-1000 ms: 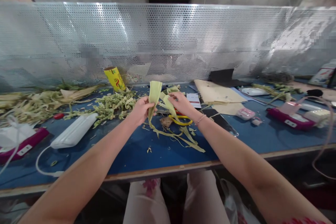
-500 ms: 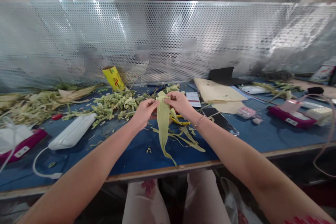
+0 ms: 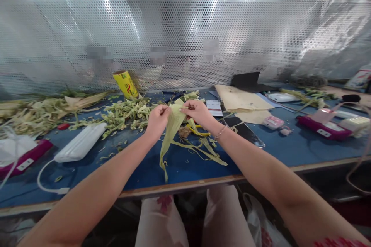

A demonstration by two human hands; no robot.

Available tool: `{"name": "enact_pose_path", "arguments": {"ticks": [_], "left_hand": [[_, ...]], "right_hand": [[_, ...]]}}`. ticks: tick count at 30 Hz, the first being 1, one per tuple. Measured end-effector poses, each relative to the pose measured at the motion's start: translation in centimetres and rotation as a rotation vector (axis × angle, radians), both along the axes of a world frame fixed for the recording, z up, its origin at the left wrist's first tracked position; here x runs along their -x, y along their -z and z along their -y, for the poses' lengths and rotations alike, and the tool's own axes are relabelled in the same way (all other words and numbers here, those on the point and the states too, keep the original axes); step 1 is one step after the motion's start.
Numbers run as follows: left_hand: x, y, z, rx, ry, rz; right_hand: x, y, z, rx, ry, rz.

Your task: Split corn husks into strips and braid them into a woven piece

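A long pale-green corn husk [image 3: 172,125] hangs between my two hands above the blue table, its narrow tail slanting down and to the left. My left hand [image 3: 159,120] pinches the husk's upper left edge between thumb and fingers. On the upper right edge, my right hand [image 3: 196,112] is closed on the same husk. Below my right hand lie a small brown fibrous clump [image 3: 183,133], a yellow-handled tool [image 3: 199,132], partly hidden, and several torn husk strips [image 3: 213,154].
A heap of husk scraps [image 3: 124,114] lies left of my hands, beside a yellow tube [image 3: 125,85]. A white power bank [image 3: 79,142] sits nearer. To the right are a dark phone [image 3: 246,133], brown paper [image 3: 243,98] and a magenta power strip [image 3: 323,128]. A perforated metal panel [image 3: 179,27] stands behind.
The husk's lower end has swung to the left. My left hand has shifted slightly left, and the brown clump beneath has come into view.
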State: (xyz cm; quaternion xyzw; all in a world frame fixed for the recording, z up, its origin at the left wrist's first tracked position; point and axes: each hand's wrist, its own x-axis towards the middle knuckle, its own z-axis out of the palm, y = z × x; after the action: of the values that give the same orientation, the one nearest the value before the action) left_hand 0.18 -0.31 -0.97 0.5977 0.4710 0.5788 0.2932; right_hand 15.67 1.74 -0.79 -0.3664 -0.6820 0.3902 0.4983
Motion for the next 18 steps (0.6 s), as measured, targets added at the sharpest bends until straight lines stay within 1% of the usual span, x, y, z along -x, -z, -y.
{"name": "enact_pose_path", "arguments": {"ticks": [2,4,5,6,9,11,14,16,18], "left_hand": [[0.1,-0.2,-0.1,-0.025,-0.057,-0.073],[0.4,-0.4,-0.2,-0.041,-0.128,-0.122],[0.6,-0.6,-0.3,-0.048,-0.163,-0.142],[0.8,-0.7,-0.5,-0.057,-0.195,-0.163],[1.5,-1.1,-0.9,-0.111,-0.254,-0.254],[1.9,-1.2,-1.1,-0.144,-0.261,-0.332],[2.2,-1.3,-1.1,-0.139,-0.208,-0.526],[2.2,-1.4,-0.9,-0.120,-0.158,-0.664],[2.3,-1.6,-0.6,-0.106,-0.128,-0.764]], "right_hand": [[-0.1,-0.1,0.1,0.060,-0.033,0.061],[-0.5,-0.3,0.3,0.100,-0.068,0.222],[-0.7,-0.4,0.5,0.081,-0.065,0.343],[-0.9,-0.4,0.6,0.025,-0.041,0.481],[-1.6,-0.3,1.0,-0.144,0.084,0.857],[-2.0,-0.2,1.1,-0.187,0.140,1.034],[-2.3,-0.3,1.5,-0.199,0.195,1.240],[-2.4,-0.4,1.7,-0.169,0.237,1.338],[-2.6,-0.5,1.9,-0.146,0.292,1.387]]}}
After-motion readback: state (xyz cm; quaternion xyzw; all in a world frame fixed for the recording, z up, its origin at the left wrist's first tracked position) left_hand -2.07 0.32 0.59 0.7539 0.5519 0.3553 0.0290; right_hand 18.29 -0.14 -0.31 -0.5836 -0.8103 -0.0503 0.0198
